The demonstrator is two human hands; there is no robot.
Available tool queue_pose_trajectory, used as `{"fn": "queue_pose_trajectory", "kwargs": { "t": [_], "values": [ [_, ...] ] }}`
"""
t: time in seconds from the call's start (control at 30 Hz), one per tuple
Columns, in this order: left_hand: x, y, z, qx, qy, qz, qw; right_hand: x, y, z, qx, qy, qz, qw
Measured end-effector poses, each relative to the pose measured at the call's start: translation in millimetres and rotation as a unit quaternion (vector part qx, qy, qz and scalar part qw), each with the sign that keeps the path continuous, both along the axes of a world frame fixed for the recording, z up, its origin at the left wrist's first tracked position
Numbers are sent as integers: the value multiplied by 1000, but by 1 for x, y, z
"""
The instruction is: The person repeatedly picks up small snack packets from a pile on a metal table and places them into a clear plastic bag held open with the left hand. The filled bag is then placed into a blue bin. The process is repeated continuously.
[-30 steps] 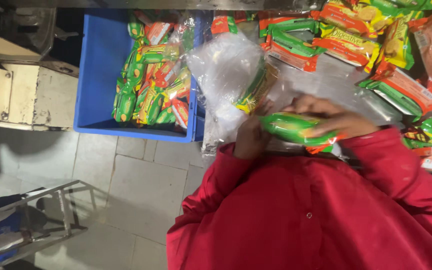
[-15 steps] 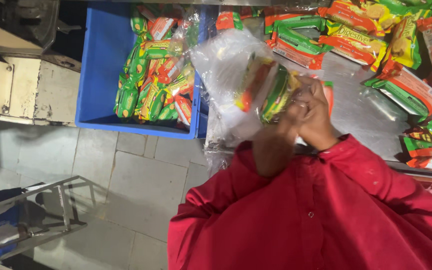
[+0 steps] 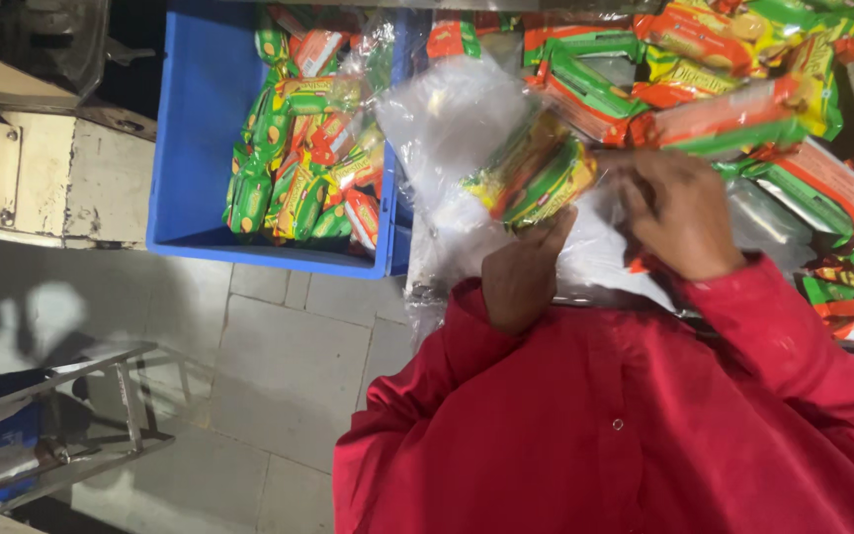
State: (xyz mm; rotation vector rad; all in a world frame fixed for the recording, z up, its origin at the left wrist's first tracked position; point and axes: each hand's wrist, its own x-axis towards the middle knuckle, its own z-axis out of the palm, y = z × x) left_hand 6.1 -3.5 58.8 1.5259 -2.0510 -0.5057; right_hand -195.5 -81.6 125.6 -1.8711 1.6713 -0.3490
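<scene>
Head view showed a clear plastic bag (image 3: 467, 148) held above the red sleeves, with green, yellow and orange snack packets (image 3: 536, 173) inside it; the packets' long axis ran from 7 o'clock up to 1 o'clock. The bag looked thin, crinkled and see-through. The left hand (image 3: 521, 272) pinched the bag's lower edge under the packets, fingers closed on the film. The right hand (image 3: 679, 213), at 3 o'clock of the packets, gripped the bag's side. A blue crate (image 3: 200, 129) of similar packets sat at 9 o'clock.
</scene>
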Motion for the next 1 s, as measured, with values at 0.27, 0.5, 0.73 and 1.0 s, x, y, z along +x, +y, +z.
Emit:
{"fn": "queue_pose_trajectory", "kwargs": {
  "t": [0.27,0.5,0.73,1.0],
  "values": [
    [4,0,-12,-18,2,5,1000,47,-100,-50,-440,70,174,879],
    [24,-11,-27,-23,32,9,999,-18,-45,-49,-193,1,149,970],
    [2,-47,-26,-130,84,-33,987,-58,-5,-47,43,-359,45,931],
    [1,-9,-36,-40,38,-31,998,-42,42,-15,-71,55,223,971]
  ]
}}
